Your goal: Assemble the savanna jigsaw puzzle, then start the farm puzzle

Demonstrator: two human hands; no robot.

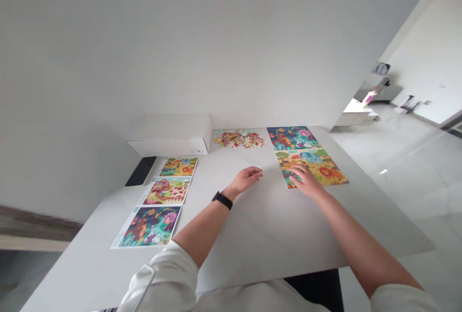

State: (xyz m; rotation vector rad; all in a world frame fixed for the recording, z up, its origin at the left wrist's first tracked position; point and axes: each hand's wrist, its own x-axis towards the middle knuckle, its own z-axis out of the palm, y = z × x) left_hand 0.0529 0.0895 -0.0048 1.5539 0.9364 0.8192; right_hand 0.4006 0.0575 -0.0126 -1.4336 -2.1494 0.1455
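My right hand rests over the left part of an assembled jigsaw puzzle with a lion and an elephant, its fingers spread. Directly behind that one lies another assembled puzzle, dark blue with a pink bird. My left hand, a black band on its wrist, hovers over the bare white table with loosely bent fingers and nothing visible in them. Beyond it, near the wall, loose puzzle pieces lie in a heap.
A printed sheet with three pictures lies on the left; its middle picture shows a barn and cow. Behind it are a dark phone-like slab and a white box against the wall. The table's right edge borders a shiny floor.
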